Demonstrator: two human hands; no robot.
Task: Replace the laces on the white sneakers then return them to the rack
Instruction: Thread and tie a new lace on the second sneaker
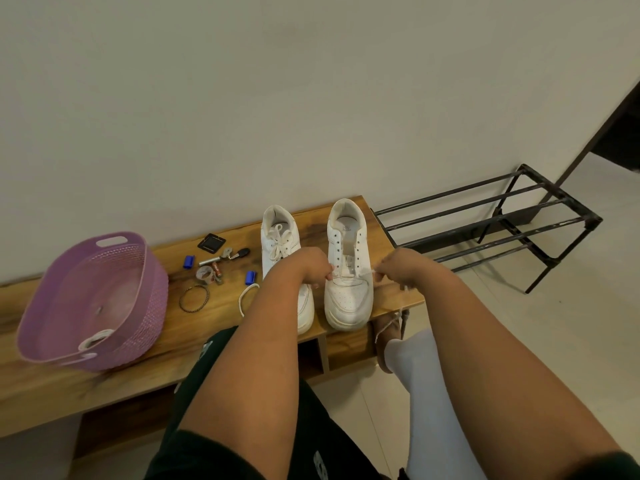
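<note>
Two white sneakers stand side by side on a wooden bench (104, 393), toes toward me. The left sneaker (280, 244) is laced with a tied bow. The right sneaker (349, 271) has open eyelets higher up, and a white lace (363, 273) runs across its lowest eyelets. My left hand (308, 266) pinches one end of that lace at the shoe's left side. My right hand (398, 268) pinches the other end at the right side. A worn greyish lace (393, 322) hangs over the bench's front edge. Another white lace (246, 296) loops beside my left forearm.
A purple plastic basket (145, 292) sits at the bench's left. Small items lie between it and the shoes: blue caps (188, 262), batteries, keys (235, 253), a bangle (194, 298), a black square (211, 242). A black metal shoe rack (491, 230) stands on the floor at right.
</note>
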